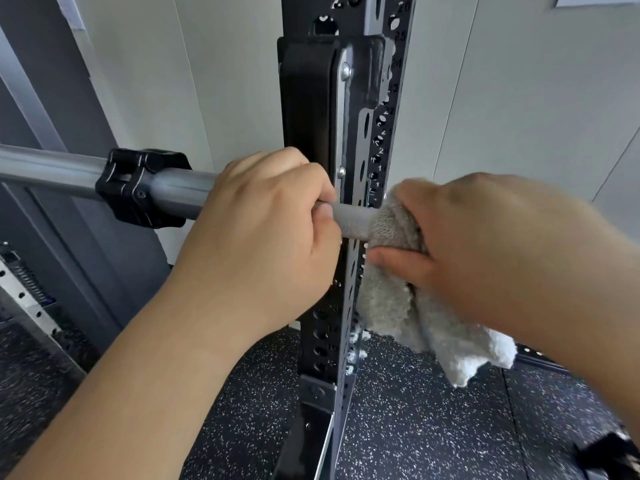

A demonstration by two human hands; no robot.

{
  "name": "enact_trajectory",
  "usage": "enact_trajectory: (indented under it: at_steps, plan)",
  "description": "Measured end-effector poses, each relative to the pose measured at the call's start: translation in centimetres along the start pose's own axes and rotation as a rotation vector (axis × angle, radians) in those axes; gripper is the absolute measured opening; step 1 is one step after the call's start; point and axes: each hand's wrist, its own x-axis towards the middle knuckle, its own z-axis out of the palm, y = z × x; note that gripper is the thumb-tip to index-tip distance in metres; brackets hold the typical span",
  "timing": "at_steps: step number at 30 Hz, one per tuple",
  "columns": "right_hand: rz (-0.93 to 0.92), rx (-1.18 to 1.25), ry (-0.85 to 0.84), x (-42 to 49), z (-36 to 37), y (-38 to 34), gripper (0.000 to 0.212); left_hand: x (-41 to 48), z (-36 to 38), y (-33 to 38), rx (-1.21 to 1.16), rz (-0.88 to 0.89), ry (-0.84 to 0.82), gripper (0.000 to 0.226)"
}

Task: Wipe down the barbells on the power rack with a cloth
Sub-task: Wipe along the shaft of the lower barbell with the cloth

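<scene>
A grey steel barbell runs from the left edge across the black rack upright. A black collar clamp sits on its thick sleeve at the left. My left hand grips the bar just left of the upright, fingers curled round it. My right hand holds a grey-white cloth wrapped round the knurled shaft just right of the upright. The loose end of the cloth hangs down below the bar. The shaft under both hands is hidden.
The perforated upright carries a black J-hook bracket above the bar. Pale wall panels stand close behind. Black speckled rubber flooring lies below. Another perforated metal rail shows at the lower left.
</scene>
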Motion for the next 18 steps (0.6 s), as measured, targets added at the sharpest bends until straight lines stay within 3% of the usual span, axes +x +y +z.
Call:
enact_trajectory:
  at_steps: [4, 7, 11, 14, 18]
  plan:
    - [-0.150, 0.069, 0.096, 1.4, 0.7, -1.9, 0.031, -0.3, 0.1, 0.0, 0.013, -0.004, 0.003, 0.018]
    - [-0.111, 0.077, 0.050, 0.7, 0.4, -0.8, 0.037, -0.9, 0.1, -0.6, -0.020, 0.027, 0.041, 0.022]
    - [-0.070, 0.085, 0.067, 0.2, -0.5, -0.8, 0.037, -1.3, 0.1, -1.9, -0.041, 0.021, 0.044, 0.044]
    - [-0.148, 0.085, 0.010, 1.6, -0.4, -2.1, 0.024, -1.4, 0.6, -2.2, -0.054, 0.011, 0.089, 0.044]
    - [-0.180, 0.103, -0.014, 1.9, -0.7, -2.2, 0.028, -1.5, 1.0, -2.4, -0.050, 0.003, 0.125, 0.044]
